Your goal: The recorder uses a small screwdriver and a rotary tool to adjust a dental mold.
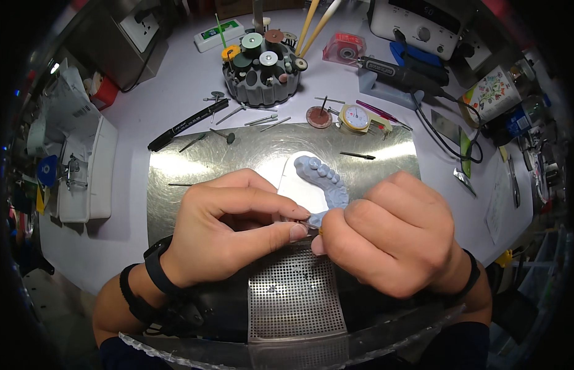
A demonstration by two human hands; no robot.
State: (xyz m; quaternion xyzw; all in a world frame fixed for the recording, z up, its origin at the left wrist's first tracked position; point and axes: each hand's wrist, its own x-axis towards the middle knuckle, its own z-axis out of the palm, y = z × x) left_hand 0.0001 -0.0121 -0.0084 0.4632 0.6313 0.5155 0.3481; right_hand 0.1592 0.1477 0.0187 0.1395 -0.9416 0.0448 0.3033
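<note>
The left hand [219, 228] pinches a small shiny piece [309, 225] between thumb and forefinger, while the right hand [392, 237] is curled close beside it, its grip too hidden to tell. Beyond them, a ribbed grey holder [262, 94] carries round discs [268, 58], and a red see-through box [344, 48] has something round inside. Thin and mostly covered, the piece lies at the left hand's fingertips, by the near end of the blue-grey tooth model [328, 177]
</note>
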